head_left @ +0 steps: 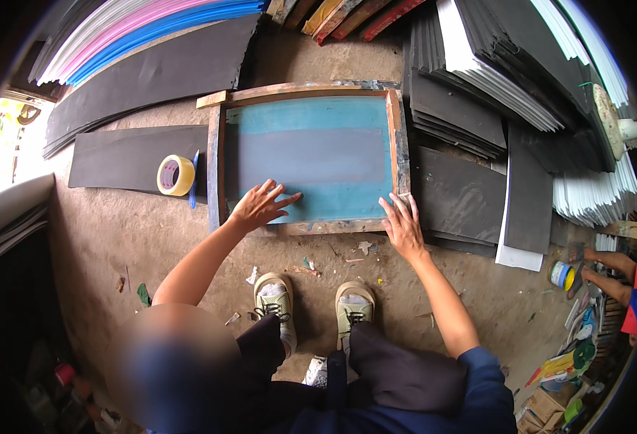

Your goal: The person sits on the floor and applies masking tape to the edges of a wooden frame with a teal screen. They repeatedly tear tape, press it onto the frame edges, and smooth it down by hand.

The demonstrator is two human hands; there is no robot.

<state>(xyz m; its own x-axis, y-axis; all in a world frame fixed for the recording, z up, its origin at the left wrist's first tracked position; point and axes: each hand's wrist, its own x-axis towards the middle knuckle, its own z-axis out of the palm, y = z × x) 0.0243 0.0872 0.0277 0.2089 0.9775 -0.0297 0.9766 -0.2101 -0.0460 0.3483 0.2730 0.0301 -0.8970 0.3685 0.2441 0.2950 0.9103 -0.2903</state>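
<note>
A wooden screen-printing frame (216,170) with teal mesh (308,108) lies flat in front of me; a greyish band crosses the mesh's middle. My left hand (262,205) has its fingers spread over the mesh near the frame's lower left, apparently touching it. At the lower right corner, my right hand (404,226) rests on the wood with fingers stretched out. Neither hand holds anything. Left of the frame, a roll of clear yellowish tape (187,176) sits on dark sheets (119,155), a thin blue strip (195,188) beside it.
Stacks of black sheets (460,192) and white sheets (597,192) stand at the right. Pink, white and blue sheets (137,43) are piled at the far left. Painted wooden frames (365,18) lean at the back. Another person's legs (615,275) and a small can (562,275) show far right.
</note>
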